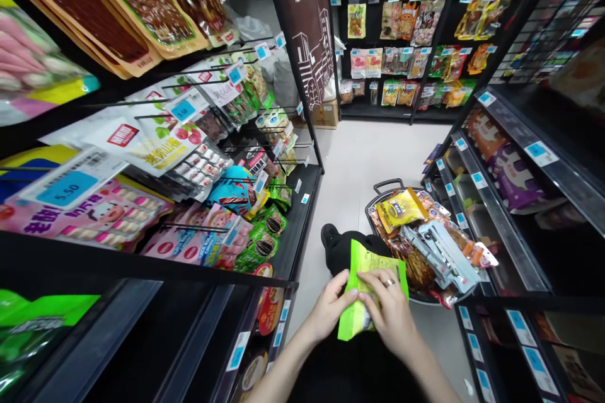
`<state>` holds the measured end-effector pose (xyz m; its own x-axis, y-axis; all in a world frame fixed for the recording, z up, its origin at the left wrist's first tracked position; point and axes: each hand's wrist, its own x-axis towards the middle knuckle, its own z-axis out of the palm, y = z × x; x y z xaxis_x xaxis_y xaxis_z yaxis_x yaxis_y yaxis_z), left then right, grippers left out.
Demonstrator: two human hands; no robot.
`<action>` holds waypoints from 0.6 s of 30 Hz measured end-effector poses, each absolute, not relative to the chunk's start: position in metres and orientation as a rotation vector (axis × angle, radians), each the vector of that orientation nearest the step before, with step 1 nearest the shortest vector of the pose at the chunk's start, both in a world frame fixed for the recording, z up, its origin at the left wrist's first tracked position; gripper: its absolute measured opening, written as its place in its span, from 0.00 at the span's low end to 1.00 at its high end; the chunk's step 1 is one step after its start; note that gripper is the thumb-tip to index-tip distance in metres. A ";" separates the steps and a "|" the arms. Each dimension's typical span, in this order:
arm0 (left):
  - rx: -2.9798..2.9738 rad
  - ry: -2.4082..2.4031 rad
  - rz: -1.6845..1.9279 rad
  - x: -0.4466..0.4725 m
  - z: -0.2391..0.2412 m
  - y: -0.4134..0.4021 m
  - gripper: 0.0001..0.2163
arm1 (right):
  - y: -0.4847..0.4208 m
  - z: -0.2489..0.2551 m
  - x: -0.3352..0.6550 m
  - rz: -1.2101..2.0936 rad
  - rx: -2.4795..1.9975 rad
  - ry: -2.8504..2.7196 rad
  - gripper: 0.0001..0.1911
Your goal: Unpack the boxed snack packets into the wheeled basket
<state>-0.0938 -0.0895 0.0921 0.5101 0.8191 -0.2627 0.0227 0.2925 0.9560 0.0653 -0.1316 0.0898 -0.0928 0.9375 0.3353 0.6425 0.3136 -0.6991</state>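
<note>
Between my two hands is a bright green and yellow snack bag (pixel 368 258), held low over my lap. My left hand (pixel 331 305) grips its left side, thumb lying on the front and fingers partly hidden at the edge. My right hand (pixel 387 302) lies across the front of the bag with bent fingers, a ring on one of them, and its fingertips meet the left thumb. Just right of the bag stands a shopping basket (pixel 388 185) heaped with packets, among them a yellow packet (pixel 401 209) on top and a pale blue-grey package (pixel 449 255).
To my left, a rack holds hanging snack bags (pixel 155 132) with price tags. Dark shelves (pixel 510 214) with purple bags (pixel 515 179) line the right side. Pale floor (pixel 363 151) runs to a back rack (pixel 373 25) of packets. A cardboard box (pixel 326 114) sits by the brown panel (pixel 307 19).
</note>
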 end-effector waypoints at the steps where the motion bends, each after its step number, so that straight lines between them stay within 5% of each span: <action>1: 1.123 0.869 0.631 -0.093 0.092 -0.091 0.19 | -0.132 0.089 0.067 0.500 -1.421 -1.818 0.15; 8: 1.077 0.880 0.628 -0.093 0.085 -0.100 0.17 | -0.139 0.081 0.067 0.570 -1.578 -1.736 0.04; 18: 1.393 0.931 0.294 -0.085 0.109 -0.061 0.18 | -0.148 0.092 0.055 0.573 -1.612 -1.743 0.05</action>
